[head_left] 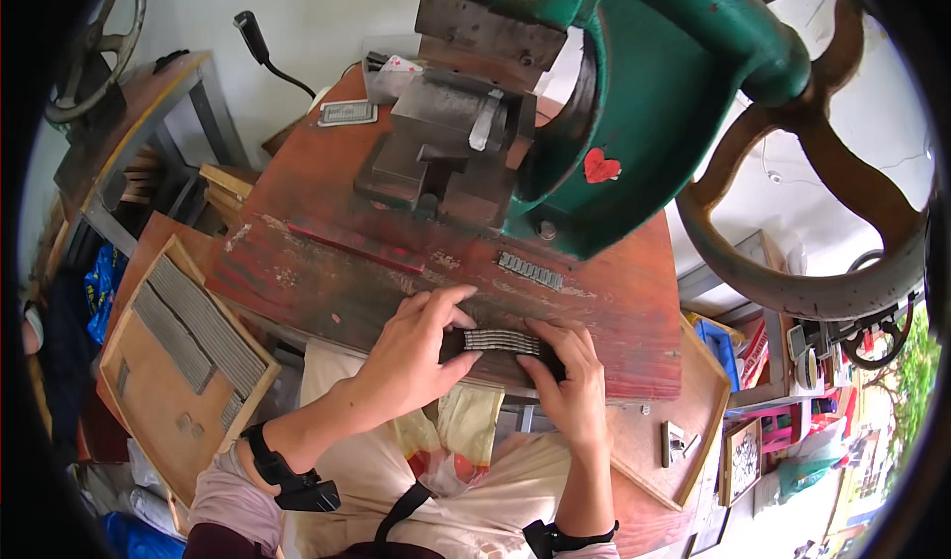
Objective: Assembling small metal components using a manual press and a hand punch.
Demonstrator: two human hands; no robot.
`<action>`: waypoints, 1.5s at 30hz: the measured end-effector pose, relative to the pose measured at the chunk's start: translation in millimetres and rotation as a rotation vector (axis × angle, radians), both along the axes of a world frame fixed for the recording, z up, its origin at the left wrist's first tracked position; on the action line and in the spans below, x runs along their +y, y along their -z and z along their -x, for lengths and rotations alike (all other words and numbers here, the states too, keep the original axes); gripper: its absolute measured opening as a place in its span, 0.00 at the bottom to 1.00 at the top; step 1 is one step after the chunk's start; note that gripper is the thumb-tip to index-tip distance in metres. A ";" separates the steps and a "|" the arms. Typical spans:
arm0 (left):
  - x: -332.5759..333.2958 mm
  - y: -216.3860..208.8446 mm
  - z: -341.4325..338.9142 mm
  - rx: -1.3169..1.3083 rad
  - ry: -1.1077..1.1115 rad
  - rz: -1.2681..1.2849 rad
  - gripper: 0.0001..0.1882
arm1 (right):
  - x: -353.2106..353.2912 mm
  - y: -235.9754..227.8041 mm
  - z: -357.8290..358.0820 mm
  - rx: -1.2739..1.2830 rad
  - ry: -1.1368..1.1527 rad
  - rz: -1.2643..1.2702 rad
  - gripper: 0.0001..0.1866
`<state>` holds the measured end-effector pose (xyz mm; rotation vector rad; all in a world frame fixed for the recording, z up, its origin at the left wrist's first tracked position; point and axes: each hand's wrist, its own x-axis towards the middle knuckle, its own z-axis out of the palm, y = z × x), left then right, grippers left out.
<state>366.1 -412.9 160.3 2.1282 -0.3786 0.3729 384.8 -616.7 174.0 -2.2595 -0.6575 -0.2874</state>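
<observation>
Two hands at near table edge: left hand and right hand pinch a row of metal pieces; red heart sticker on the far green press.

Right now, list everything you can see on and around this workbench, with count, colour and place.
Press machine: one, green, rear of bench.
Flywheel: one, rusty brown, right of press.
Bench top: one, worn red, centre.
Row of small metal pieces: one row, grey, between both hands at the front edge.
Second row of pieces: one, grey, nearer the press.
Wooden tray: one, tan, lower left, with rows of grey pieces.
Handwheel: one, dark, upper left.
Left hand: on the row's left end.
Right hand: on its right end.
</observation>
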 end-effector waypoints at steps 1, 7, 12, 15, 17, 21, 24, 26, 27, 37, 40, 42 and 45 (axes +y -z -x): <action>0.1 -0.1 -0.7 -0.017 0.006 0.000 0.33 | 0.6 3.2 0.1 0.009 -0.001 0.005 0.22; 1.6 4.8 -2.0 0.008 0.021 0.039 0.33 | 22.2 9.1 13.2 -0.234 0.032 0.369 0.25; 1.4 3.7 -2.3 -0.005 0.016 0.059 0.31 | 25.0 9.1 16.4 -0.263 0.046 0.431 0.27; 1.8 2.7 -1.4 0.006 0.019 0.065 0.31 | 25.3 11.1 17.7 -0.270 0.050 0.431 0.26; 0.9 3.5 -1.3 0.021 0.023 0.072 0.31 | 25.3 12.9 18.8 -0.275 0.054 0.432 0.26; 1.0 6.6 -1.7 -0.009 0.006 0.057 0.30 | 23.1 13.3 19.9 -0.276 0.044 0.429 0.26; 4.2 6.3 -1.4 -0.025 -0.007 0.044 0.29 | 15.1 11.0 17.7 -0.270 0.089 0.431 0.25; 5.2 5.9 -1.8 -0.031 0.000 0.039 0.28 | 8.2 6.9 16.7 -0.273 0.161 0.435 0.28; 3.9 6.8 -3.0 -0.056 -0.001 0.031 0.28 | 4.4 6.9 16.7 -0.273 0.173 0.438 0.28; -6.4 11.4 -2.7 0.039 -0.076 0.106 0.24 | -1.2 15.6 22.0 -0.319 0.130 0.331 0.28; -1.5 7.2 -1.0 0.025 -0.051 0.074 0.23 | -26.7 13.6 25.6 -0.342 0.328 0.248 0.27; -3.7 5.9 -0.3 0.059 -0.056 0.080 0.22 | -72.9 34.9 26.8 -0.385 0.568 0.141 0.26; -9.5 8.8 0.5 0.044 -0.041 0.114 0.22 | -167.7 84.0 42.9 -0.443 0.983 0.090 0.21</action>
